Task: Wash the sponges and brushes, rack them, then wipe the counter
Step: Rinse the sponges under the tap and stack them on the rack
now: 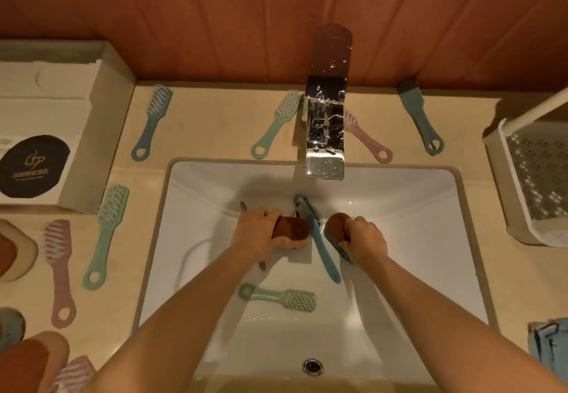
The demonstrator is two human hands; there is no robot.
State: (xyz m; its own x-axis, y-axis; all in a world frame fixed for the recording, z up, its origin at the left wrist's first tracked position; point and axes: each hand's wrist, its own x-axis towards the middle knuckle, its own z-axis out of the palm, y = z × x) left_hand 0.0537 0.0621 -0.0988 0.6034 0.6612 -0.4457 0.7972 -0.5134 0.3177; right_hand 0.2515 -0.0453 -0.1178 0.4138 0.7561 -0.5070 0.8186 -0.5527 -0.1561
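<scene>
Your left hand (261, 229) is wrapped around a brown sponge (292, 228), and your right hand (364, 235) grips a second sponge (335, 229) — brown on top, a grey ribbed face below. Both are held low in the white sink (415, 239), just in front of the chrome tap (325, 128). Between your hands a blue brush (319, 239) lies slanted across the basin, its bristle end towards the tap, covering most of the drain. Nearer you, a green brush (279, 297) lies flat on the sink floor, bristles to the right.

The only print is on the box (101, 100) at far left: a black oval label (33, 166) with a gold emblem and a line of gold text under it, too blurred to read.

On the desk (215, 122), one brush (152, 122) lies left of the tap, one (275, 125) just beside it; a pink one (367, 139) is partly hidden behind the spout, and a teal one (421, 116) lies further right. Two more — green (106, 235) and pink (60, 272) — lie left of the sink. More sponges (15, 251) and what may be another pink brush are cut off at the lower left. A perforated rack (534, 177) runs off the right edge, and a blue cloth (548, 343) below it is only partly in view.
</scene>
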